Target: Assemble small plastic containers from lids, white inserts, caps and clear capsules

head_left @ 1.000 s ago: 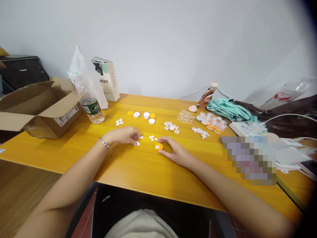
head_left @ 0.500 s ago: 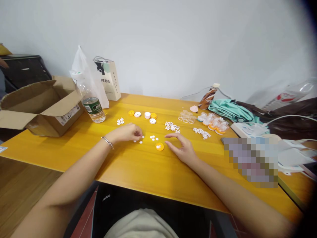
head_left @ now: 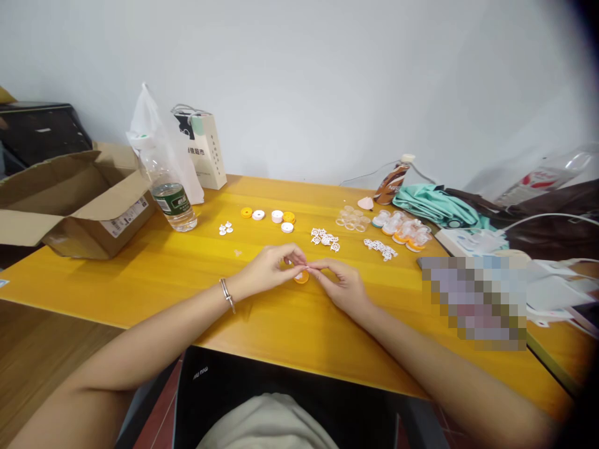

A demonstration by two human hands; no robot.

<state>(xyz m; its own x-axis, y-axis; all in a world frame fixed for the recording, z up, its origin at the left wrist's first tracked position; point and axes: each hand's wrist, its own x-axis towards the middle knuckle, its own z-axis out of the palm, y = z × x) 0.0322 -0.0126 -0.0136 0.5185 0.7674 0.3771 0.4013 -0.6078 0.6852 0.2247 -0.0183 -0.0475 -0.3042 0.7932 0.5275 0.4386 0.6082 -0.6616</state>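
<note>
At the meeting fingertips of the left hand (head_left: pixel 269 269) and right hand (head_left: pixel 345 287), a pale item (head_left: pixel 307 267) is too small to identify, its holder indeterminable. The left hand partly hides the orange disc (head_left: pixel 301 279). Pixelation obscures a flat object (head_left: pixel 472 304); the left edge crops the cardboard box (head_left: pixel 91 238).

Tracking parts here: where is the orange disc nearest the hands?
In the head view, the orange disc is just below centre, partly hidden by the left hand, left of the right hand.

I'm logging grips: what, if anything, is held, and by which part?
A tiny pale piece seems pinched where the left hand and right hand meet; which part is unclear.
</note>
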